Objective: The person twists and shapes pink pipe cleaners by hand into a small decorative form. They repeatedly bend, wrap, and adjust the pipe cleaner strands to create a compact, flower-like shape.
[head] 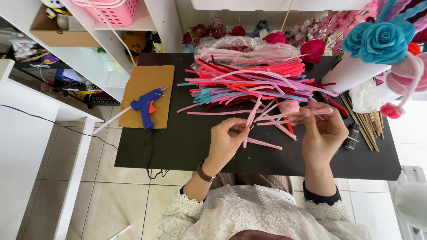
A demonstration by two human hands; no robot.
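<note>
Two hands over black tabletop. One blue hot-glue gun on one brown cardboard sheet. One large heap of pink, red, blue fuzzy pipe cleaners, too many to count. Left hand pinched shut on pale pink pipe cleaner; right hand closed on several pink pipe-cleaner strands. Strands span between hands, near heap.

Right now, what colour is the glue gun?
The glue gun is blue with an orange trigger, seen in the head view.
</note>
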